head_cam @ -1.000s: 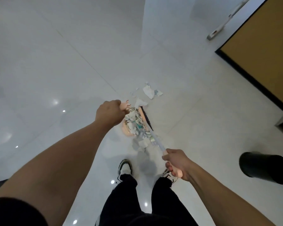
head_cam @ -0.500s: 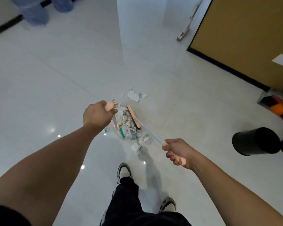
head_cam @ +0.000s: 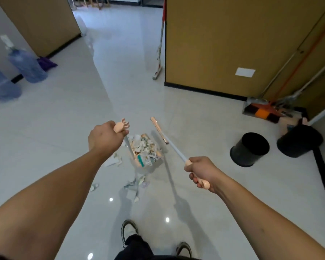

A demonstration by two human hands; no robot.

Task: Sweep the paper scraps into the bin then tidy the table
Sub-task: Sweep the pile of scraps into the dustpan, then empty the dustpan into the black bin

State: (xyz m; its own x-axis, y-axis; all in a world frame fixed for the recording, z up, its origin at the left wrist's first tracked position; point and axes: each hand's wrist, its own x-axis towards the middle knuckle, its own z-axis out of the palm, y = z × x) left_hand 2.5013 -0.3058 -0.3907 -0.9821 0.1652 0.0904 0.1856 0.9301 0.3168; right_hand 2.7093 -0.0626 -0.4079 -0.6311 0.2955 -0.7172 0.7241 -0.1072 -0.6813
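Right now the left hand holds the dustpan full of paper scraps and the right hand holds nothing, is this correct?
Not quite. In the head view the right hand holds the broom by its handle. The left hand does hold the dustpan full of paper scraps.

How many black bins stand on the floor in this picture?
2. One black bin stands open on the floor, right of the right hand. The second bin stands further right, near the wall. More may be hidden out of view.
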